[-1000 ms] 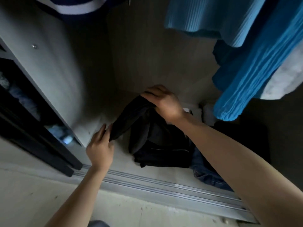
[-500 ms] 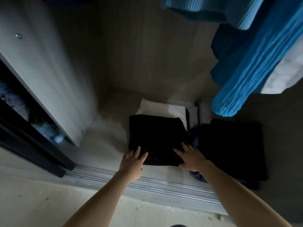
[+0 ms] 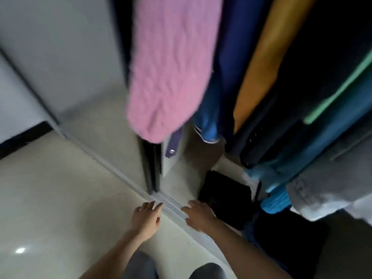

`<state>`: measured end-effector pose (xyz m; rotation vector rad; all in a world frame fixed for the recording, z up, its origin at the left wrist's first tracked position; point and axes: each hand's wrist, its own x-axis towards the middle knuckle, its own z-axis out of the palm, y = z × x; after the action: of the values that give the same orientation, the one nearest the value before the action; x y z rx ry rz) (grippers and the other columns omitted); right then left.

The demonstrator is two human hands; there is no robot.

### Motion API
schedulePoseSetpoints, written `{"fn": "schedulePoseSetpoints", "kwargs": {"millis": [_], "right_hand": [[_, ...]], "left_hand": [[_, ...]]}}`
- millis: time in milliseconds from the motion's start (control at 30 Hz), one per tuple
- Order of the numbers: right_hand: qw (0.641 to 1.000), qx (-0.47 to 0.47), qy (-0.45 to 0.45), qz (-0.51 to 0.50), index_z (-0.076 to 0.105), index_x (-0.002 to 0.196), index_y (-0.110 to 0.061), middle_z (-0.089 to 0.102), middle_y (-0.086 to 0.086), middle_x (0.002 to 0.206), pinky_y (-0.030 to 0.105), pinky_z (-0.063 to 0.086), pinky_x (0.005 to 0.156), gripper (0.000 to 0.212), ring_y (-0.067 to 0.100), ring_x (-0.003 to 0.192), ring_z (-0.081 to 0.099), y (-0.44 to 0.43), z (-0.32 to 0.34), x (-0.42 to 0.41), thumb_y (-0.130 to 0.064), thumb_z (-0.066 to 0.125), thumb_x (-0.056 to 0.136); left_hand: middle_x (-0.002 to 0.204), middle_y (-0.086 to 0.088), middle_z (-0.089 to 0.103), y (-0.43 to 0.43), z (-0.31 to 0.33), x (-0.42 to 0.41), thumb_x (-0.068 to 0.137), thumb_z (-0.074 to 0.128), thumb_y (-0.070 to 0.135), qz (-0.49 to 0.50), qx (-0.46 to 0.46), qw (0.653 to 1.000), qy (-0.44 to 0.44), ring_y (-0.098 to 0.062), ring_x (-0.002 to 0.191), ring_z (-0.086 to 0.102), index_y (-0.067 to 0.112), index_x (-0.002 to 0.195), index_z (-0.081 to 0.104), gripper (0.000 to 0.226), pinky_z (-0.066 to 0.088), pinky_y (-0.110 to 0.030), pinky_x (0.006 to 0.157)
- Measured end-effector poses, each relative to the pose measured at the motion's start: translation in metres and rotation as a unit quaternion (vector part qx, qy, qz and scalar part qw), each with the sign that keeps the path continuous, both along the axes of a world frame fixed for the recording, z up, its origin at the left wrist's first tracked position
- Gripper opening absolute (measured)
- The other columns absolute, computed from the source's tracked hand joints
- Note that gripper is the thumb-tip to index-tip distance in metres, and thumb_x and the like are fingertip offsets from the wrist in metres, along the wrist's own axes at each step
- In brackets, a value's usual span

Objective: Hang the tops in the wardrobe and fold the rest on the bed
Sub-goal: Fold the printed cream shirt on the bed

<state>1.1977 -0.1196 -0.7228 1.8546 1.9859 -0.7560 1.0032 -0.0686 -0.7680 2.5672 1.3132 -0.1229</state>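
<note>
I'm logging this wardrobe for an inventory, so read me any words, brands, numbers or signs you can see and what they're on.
None can be read. The pink knit, orange top, folded black garment and grey wardrobe panel show no print or label; the picture is motion-blurred.

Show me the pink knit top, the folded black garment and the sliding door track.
pink knit top [image 3: 171, 67], head view, middle of its hanging knit.
folded black garment [image 3: 227, 190], head view, its upper face.
sliding door track [image 3: 172, 206], head view, grooved rail at the wardrobe's threshold.
</note>
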Motion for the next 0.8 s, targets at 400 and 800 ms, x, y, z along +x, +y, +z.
{"fn": "schedulePoseSetpoints", "kwargs": {"millis": [400, 800], "right_hand": [[0.907, 0.065, 0.05, 0.413, 0.038, 0.138, -0.01, 0.037, 0.017, 0.139, 0.04, 0.028, 0.103, 0.042, 0.032, 0.128, 0.033, -0.025, 0.268, -0.216, -0.021, 0.038, 0.097], [0.663, 0.152, 0.156, 0.716, 0.049, 0.127, -0.008, 0.048, 0.012, 0.128, 0.039, 0.037, 0.096, 0.036, 0.029, 0.12, 0.041, -0.179, 0.394, -0.448, -0.021, 0.04, 0.095]], "left_hand": [[0.072, -0.002, 0.071, -0.209, 0.32, -0.239, 0.052, 0.066, 0.015, 0.458, 0.126, 0.88, -0.012, -0.025, 0.059, 0.068, 0.011, 0.082, 0.075, 0.031, 0.051, -0.035, 0.042], [0.129, -0.011, 0.056, -0.503, 0.45, -0.319, 0.087, 0.059, 0.02, 0.802, 0.24, 0.54, 0.088, -0.034, 0.122, 0.046, 0.015, 0.121, 0.062, 0.035, 0.039, -0.05, 0.095]]}}
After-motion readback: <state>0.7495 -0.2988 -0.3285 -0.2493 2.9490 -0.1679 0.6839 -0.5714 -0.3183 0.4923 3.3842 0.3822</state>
